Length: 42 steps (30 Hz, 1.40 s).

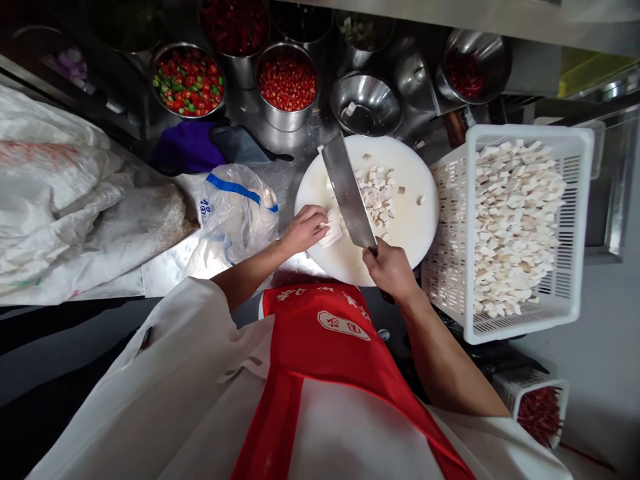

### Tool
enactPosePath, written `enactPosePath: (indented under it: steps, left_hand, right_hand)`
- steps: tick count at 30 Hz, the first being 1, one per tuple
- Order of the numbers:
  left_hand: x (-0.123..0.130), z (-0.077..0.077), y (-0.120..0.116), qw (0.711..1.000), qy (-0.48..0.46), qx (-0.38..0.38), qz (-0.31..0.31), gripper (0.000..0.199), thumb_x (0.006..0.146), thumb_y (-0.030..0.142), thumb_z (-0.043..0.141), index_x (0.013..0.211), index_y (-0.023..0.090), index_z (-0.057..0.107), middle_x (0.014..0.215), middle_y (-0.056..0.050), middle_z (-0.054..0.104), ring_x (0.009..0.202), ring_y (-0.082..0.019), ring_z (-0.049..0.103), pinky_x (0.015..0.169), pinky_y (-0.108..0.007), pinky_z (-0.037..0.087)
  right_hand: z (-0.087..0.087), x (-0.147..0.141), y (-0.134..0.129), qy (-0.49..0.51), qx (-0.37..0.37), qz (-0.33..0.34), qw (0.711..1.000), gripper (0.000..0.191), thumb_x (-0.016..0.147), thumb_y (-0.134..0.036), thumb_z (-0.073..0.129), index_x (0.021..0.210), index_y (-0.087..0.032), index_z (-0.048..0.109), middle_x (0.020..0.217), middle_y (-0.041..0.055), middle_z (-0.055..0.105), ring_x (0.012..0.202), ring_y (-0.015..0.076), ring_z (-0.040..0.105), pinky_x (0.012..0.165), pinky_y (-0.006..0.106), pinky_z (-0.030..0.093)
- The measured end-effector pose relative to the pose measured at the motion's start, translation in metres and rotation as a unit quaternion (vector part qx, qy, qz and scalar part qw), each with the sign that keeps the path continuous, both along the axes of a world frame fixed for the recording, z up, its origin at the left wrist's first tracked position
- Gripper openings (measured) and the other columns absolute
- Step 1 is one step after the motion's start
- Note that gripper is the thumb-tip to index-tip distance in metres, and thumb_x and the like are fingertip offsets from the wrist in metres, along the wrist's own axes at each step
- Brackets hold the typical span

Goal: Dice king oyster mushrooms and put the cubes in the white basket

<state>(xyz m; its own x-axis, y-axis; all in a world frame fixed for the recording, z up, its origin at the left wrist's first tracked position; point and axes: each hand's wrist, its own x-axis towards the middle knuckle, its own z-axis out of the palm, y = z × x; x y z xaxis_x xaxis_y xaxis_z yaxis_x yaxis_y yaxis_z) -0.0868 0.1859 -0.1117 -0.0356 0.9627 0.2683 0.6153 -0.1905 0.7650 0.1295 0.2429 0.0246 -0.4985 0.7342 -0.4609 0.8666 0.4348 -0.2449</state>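
Observation:
A round white cutting board [423, 177] carries a heap of small white cubes [377, 193], some with tan edges, that look like king oyster mushroom. At the board's left side my left hand [303, 230] has its fingers curled over white mushroom slices [330, 235], pressing them down. My right hand [393, 268] is closed around the handle of a cleaver [346, 190]. Its broad blade slants up and to the left across the board, between the slices and the cubes. The blade partly hides the pieces under it.
On the right stands a white plastic basket [470, 233] filled with white cubes. Metal bowls along the back hold chopped red and green chillies [187, 83] and chopped red chillies [287, 81]. A steel bowl [367, 103] sits behind the board. Left are a plastic bag [240, 213] and white sacks [55, 193].

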Motion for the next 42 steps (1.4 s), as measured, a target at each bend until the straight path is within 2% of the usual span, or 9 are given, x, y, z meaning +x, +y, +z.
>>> enactPosePath:
  steps: [3,7,9,16,23,31,35,38,42]
  left_hand:
    - [-0.001,-0.002,-0.002,1.0,-0.01,0.004,-0.001,0.012,0.096,0.027,0.057,0.098,0.019,0.065,0.109,-0.008,0.063,0.109,-0.019,0.057,0.098,-0.035,0.049]
    - [-0.001,-0.002,0.0,1.0,-0.015,-0.006,-0.023,0.015,0.098,0.028,0.053,0.097,0.02,0.065,0.111,-0.009,0.064,0.11,-0.019,0.058,0.098,-0.036,0.05]
    - [-0.002,-0.001,-0.001,0.999,-0.018,-0.012,-0.027,0.016,0.098,0.028,0.052,0.098,0.02,0.065,0.113,-0.009,0.064,0.112,-0.02,0.059,0.099,-0.037,0.05]
    - [0.0,0.003,-0.022,0.999,-0.034,-0.016,0.039,0.014,0.097,0.031,0.056,0.097,0.02,0.065,0.109,-0.008,0.063,0.11,-0.019,0.059,0.099,-0.037,0.05]
    - [0.007,-0.003,-0.022,1.0,0.011,-0.012,-0.009,0.014,0.097,0.025,0.055,0.094,0.02,0.067,0.11,-0.009,0.063,0.112,-0.02,0.057,0.099,-0.037,0.05]
    - [0.013,-0.002,-0.046,0.999,-0.015,0.028,0.038,0.015,0.096,0.032,0.059,0.095,0.019,0.067,0.105,-0.008,0.064,0.105,-0.019,0.06,0.095,-0.035,0.052]
    - [0.021,-0.007,-0.046,1.0,0.012,0.02,-0.006,0.016,0.097,0.029,0.056,0.088,0.02,0.066,0.101,-0.008,0.065,0.102,-0.019,0.059,0.093,-0.036,0.051]
    - [0.019,-0.008,-0.046,0.999,0.037,0.011,-0.028,0.021,0.1,0.028,0.05,0.09,0.021,0.066,0.101,-0.008,0.066,0.102,-0.019,0.059,0.093,-0.036,0.05]
    - [0.013,-0.006,-0.049,0.998,0.066,-0.009,0.011,0.024,0.102,0.027,0.045,0.092,0.021,0.067,0.104,-0.008,0.066,0.104,-0.018,0.058,0.096,-0.035,0.049]
  right_hand:
    - [0.003,0.004,-0.009,-0.004,-0.022,0.013,1.0,0.026,0.095,-0.032,0.041,0.1,-0.017,0.062,0.083,0.013,0.074,0.077,0.0277,0.068,0.066,0.031,0.04]
    - [-0.019,-0.011,-0.012,-0.038,-0.029,0.021,0.999,0.025,0.093,-0.024,0.042,0.101,-0.015,0.063,0.087,0.0159,0.075,0.076,0.0283,0.068,0.066,0.032,0.039]
    - [-0.024,-0.014,-0.01,-0.032,-0.023,0.019,0.999,0.026,0.093,-0.025,0.042,0.104,-0.015,0.064,0.09,0.0168,0.075,0.08,0.0291,0.069,0.068,0.032,0.039]
    - [0.005,0.006,-0.024,0.012,-0.02,0.009,1.0,0.028,0.095,-0.032,0.041,0.102,-0.016,0.063,0.079,0.012,0.073,0.077,0.0277,0.069,0.066,0.031,0.04]
    - [-0.023,-0.015,-0.027,-0.009,-0.039,0.013,0.999,0.026,0.093,-0.025,0.041,0.101,-0.016,0.064,0.087,0.0145,0.075,0.08,0.0274,0.069,0.069,0.031,0.04]
    - [0.004,0.014,-0.043,0.038,-0.043,0.01,0.998,0.027,0.095,-0.031,0.041,0.105,-0.017,0.062,0.09,0.0122,0.075,0.085,0.0275,0.069,0.073,0.031,0.042]
    - [-0.011,0.008,-0.048,-0.002,-0.095,0.008,0.995,0.022,0.093,-0.023,0.044,0.102,-0.017,0.063,0.091,0.0128,0.074,0.085,0.026,0.068,0.071,0.03,0.039]
    - [-0.024,0.003,-0.044,0.014,-0.101,-0.002,0.995,0.021,0.091,-0.022,0.045,0.1,-0.016,0.063,0.093,0.0154,0.074,0.087,0.0275,0.068,0.072,0.031,0.039]
    - [-0.029,0.019,-0.036,0.062,-0.128,-0.01,0.99,0.016,0.09,-0.023,0.047,0.092,-0.018,0.062,0.092,0.0147,0.074,0.088,0.0273,0.068,0.073,0.03,0.041]
